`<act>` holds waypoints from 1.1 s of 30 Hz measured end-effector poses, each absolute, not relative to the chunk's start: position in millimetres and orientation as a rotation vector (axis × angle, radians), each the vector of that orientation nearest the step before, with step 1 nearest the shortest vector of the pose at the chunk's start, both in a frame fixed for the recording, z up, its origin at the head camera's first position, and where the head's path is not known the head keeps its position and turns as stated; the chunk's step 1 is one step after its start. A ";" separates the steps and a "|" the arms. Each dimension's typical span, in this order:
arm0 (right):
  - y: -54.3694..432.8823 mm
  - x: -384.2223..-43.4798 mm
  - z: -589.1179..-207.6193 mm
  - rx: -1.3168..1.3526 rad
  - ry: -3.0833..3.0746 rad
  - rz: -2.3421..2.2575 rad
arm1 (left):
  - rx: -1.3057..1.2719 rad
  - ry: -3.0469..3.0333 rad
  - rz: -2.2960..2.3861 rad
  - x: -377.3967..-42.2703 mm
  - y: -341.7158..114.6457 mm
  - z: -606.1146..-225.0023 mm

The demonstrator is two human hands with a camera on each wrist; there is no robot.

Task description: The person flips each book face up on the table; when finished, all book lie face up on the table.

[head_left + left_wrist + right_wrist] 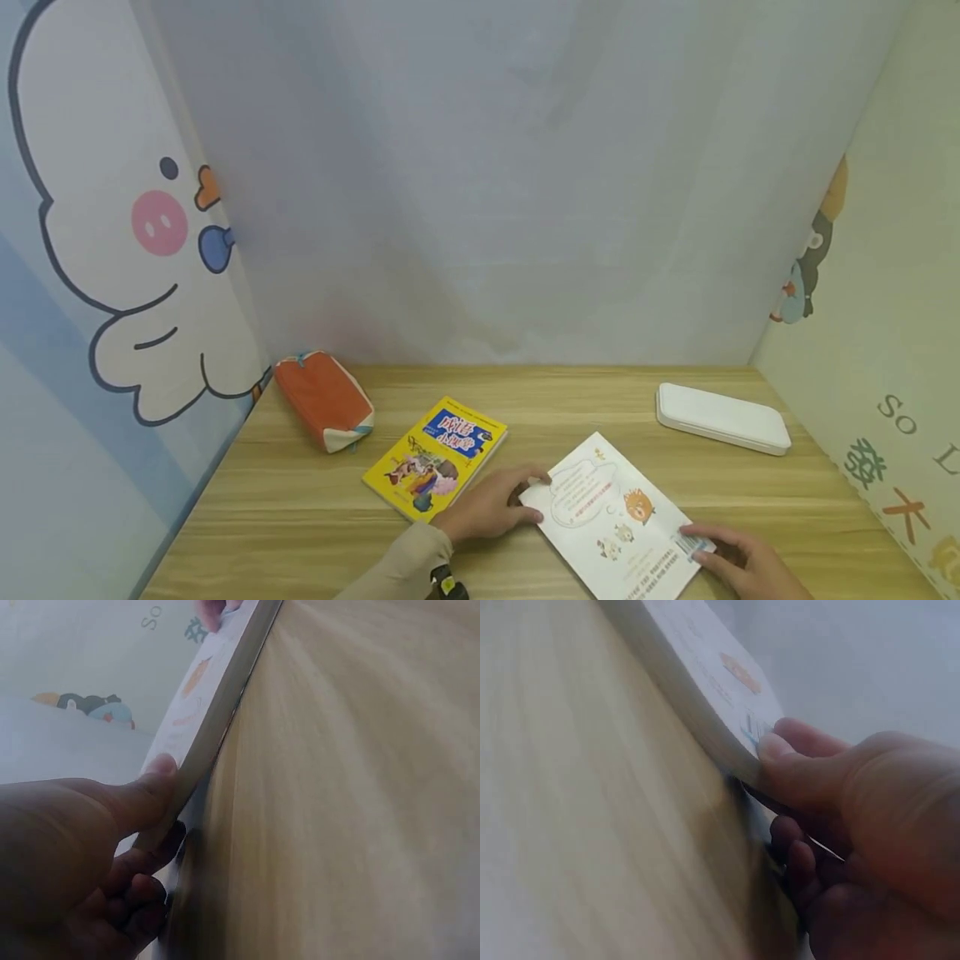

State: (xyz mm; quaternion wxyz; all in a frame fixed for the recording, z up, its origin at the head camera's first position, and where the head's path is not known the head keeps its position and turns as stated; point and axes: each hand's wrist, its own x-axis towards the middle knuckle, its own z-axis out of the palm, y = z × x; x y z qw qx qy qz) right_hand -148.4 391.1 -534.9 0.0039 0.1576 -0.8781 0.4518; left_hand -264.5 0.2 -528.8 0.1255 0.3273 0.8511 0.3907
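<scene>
A white book (600,525), its printed cover with small animal drawings and a barcode facing up, lies tilted at the table's front. My left hand (491,504) pinches its left edge, thumb on the cover and fingers beneath, as the left wrist view shows. At the right edge, by the barcode, my right hand (738,558) pinches the same book; in the right wrist view the thumb (780,750) rests on the cover while other fingers curl below. Just left of the white book, a yellow book (435,458) with a colourful cover lies flat.
An orange and white pouch (324,398) is at the table's back left. A white flat case (722,418) lies at the back right. Walls with cartoon prints enclose the wooden table (585,392) on the left, back and right.
</scene>
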 end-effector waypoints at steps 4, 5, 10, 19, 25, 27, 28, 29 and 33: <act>395.5 -149.6 -532.6 0.519 -2.769 1.478 | 0.972 2.507 1.146 -264.4 -2.2 -531.6; 396.0 -149.5 -532.4 0.525 -2.772 1.495 | 0.973 2.502 1.167 -264.2 -2.7 -532.4; 396.5 -148.9 -531.1 0.522 -2.782 1.519 | 0.973 2.380 1.338 -265.3 -3.9 -537.3; 395.7 -148.7 -528.7 0.538 -2.771 1.525 | 0.825 2.053 1.520 -267.5 -6.5 -541.0; 402.0 -149.4 -530.0 0.624 -2.783 1.694 | 0.791 2.177 1.468 -264.5 -4.4 -533.7; 404.6 -148.4 -530.6 0.666 -2.781 1.784 | 0.770 2.183 1.467 -263.4 -4.0 -532.1; 405.6 -147.7 -530.6 0.684 -2.774 1.834 | 0.763 2.187 1.468 -263.0 -3.9 -531.8; 406.4 -147.2 -530.8 0.702 -2.763 1.881 | 0.759 2.186 1.473 -262.7 -3.9 -531.7; 407.5 -145.3 -528.9 0.760 -2.704 2.039 | 0.758 2.190 1.488 -261.9 -3.1 -531.9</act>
